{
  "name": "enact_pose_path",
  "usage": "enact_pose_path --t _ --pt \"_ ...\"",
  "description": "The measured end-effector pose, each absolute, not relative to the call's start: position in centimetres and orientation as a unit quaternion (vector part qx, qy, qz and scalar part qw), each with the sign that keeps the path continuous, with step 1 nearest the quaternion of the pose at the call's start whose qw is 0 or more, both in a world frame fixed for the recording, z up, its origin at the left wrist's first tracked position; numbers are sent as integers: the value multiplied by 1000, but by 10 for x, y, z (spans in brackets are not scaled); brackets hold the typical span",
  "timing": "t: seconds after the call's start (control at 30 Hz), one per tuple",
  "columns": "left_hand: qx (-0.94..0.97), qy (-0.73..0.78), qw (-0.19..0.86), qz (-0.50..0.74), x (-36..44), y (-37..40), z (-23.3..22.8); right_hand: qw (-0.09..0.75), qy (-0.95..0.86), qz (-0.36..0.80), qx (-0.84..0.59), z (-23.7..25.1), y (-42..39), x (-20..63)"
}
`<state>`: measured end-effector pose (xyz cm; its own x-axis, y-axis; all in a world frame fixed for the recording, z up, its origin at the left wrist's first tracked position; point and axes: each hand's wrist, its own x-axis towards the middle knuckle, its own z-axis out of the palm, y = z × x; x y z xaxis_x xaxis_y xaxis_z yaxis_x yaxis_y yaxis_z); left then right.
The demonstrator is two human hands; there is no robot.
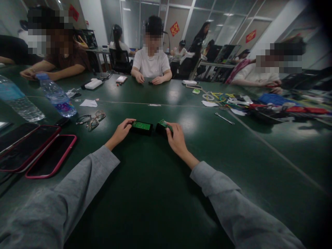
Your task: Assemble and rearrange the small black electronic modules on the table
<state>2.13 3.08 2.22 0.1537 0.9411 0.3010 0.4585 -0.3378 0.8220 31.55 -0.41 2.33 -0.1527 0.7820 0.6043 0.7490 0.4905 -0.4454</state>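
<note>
Left hand [121,132] grip narrow, fingertips touching left end of black case [141,127] (green board faces up), long axis left-right, flat on table [155,193]. Right hand [176,138] curled closed over second green board piece [163,125], just beside the case. Glasses [95,119] farther left.

Left hand [121,132] touches a black box [141,127] with a green board showing, right hand [177,138] grips another [162,127] just beside it on the green surface [155,193].
</note>
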Motion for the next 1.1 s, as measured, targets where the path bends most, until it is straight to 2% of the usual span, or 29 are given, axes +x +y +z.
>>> enact_pose_path --t 0.33,0.6,0.9,1.1 --pt "694 482 323 428 19 33 21 379 -777 -1 -503 21 -4 315" --pt "683 470 349 437 18 34 19 378 -807 82 -447 27 -8 315" --pt "698 482 339 407 19 32 21 268 -855 142 -421 36 -31 301" --pt "707 485 333 392 20 35 22 192 -883 136 -407 43 -41 295"
